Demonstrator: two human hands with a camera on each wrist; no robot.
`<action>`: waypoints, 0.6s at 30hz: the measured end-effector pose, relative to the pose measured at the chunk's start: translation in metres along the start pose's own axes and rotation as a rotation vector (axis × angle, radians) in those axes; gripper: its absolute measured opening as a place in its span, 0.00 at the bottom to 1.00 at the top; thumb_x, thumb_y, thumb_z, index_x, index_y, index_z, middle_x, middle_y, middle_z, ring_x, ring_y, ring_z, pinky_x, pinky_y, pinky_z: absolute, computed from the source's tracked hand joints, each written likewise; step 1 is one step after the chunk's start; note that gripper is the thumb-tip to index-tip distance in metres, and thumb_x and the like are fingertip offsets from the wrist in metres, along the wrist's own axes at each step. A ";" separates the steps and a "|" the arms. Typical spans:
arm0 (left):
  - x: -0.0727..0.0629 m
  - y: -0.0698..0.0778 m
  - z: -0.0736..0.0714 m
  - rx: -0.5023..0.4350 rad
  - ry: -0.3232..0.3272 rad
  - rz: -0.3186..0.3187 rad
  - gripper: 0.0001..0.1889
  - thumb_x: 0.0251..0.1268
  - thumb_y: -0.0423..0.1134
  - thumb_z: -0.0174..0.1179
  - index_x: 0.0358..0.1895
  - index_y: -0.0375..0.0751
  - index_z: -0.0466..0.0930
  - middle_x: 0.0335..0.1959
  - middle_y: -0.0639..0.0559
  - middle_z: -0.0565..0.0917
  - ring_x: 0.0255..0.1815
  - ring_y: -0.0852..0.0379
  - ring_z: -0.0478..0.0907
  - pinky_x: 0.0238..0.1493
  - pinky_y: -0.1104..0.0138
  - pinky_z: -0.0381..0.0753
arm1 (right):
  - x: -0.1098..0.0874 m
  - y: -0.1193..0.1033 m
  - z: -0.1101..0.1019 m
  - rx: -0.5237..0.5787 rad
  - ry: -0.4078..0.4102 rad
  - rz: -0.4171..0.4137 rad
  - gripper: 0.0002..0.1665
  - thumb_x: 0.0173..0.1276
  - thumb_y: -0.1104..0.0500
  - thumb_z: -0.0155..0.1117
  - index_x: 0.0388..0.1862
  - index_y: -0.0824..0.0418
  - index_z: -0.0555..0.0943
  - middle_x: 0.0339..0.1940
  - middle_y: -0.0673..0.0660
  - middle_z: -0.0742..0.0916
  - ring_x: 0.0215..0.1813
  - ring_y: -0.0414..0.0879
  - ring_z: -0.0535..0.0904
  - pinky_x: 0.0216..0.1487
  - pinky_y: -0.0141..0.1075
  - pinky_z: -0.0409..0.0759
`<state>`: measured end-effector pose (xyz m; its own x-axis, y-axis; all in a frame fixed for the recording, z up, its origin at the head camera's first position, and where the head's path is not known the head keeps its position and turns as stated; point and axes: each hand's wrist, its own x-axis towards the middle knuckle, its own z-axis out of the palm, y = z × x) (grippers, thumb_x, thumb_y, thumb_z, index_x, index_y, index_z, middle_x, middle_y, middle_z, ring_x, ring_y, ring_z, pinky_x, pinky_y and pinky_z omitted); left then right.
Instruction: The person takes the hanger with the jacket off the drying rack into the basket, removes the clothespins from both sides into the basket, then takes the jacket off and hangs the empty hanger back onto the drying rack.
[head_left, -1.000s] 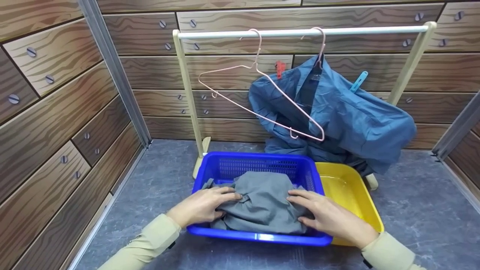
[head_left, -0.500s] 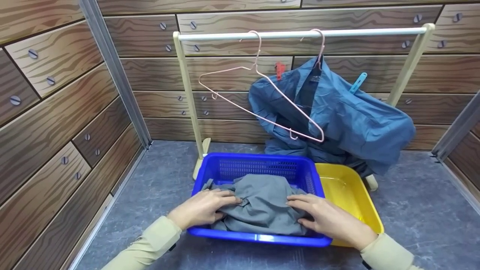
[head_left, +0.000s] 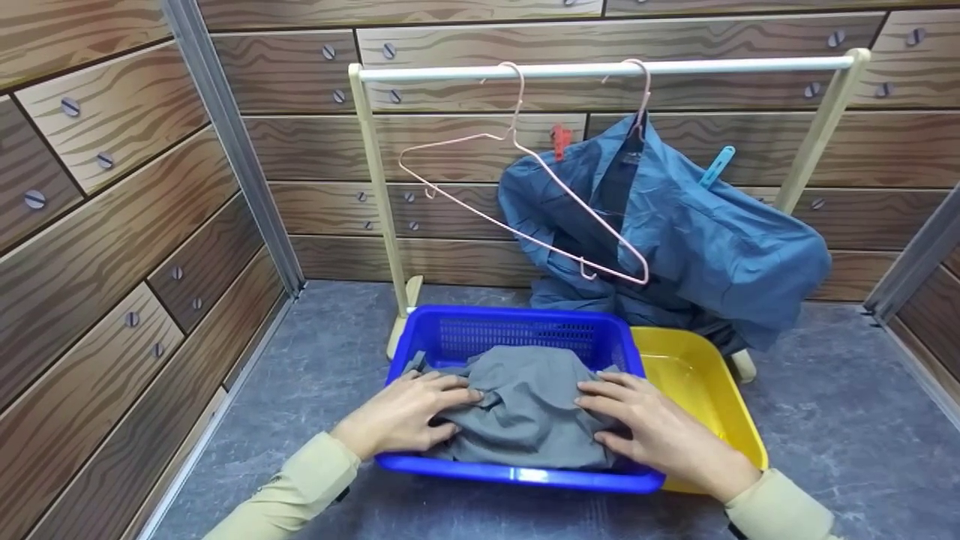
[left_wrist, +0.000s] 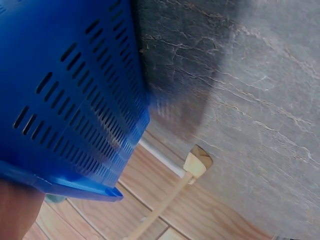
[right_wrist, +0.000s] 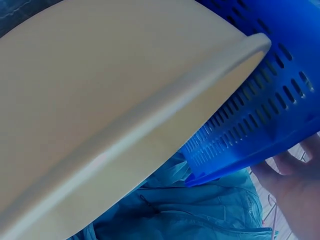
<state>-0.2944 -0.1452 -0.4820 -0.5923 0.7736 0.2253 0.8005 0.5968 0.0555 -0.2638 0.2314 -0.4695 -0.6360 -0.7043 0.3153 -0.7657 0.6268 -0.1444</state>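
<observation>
A crumpled grey cloth garment [head_left: 532, 409] lies bunched in a blue plastic basket [head_left: 517, 481] in the head view. On its left side rests my left hand [head_left: 412, 412], thumb apart from the fingers. My right hand [head_left: 652, 420] lies on the right side of the cloth, fingers spread and slightly bent. Both wrists pass over the basket's rim. The left wrist view mostly shows the basket's slotted outer wall [left_wrist: 75, 95], with a blurred bit of the hand in the corner. The right wrist view catches my right fingers [right_wrist: 287, 162] at the basket's rim.
Behind the basket stands a rack with a white rail [head_left: 570, 71]. It carries a bare pink hanger [head_left: 525, 244] and a blue jacket [head_left: 720, 232] on another hanger, with red [head_left: 559, 142] and blue [head_left: 718, 166] clips. A yellow tray [head_left: 686, 367] sits against the basket's right side.
Both hands stay on the cloth. The left thumb has shifted slightly right and the right fingers have lifted a little, with small changes in the cloth's folds.
</observation>
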 end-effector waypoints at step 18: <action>0.000 -0.016 -0.020 -0.057 0.170 -0.093 0.22 0.70 0.55 0.56 0.63 0.53 0.78 0.61 0.52 0.79 0.62 0.50 0.74 0.61 0.49 0.70 | -0.006 -0.009 -0.019 -0.017 0.200 -0.009 0.25 0.62 0.51 0.73 0.59 0.52 0.82 0.63 0.51 0.80 0.67 0.52 0.71 0.62 0.53 0.70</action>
<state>-0.3049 -0.1590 -0.4636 -0.6438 0.6657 0.3774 0.7498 0.6472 0.1376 -0.2510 0.2363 -0.4518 -0.5963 -0.6305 0.4969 -0.7684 0.6275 -0.1259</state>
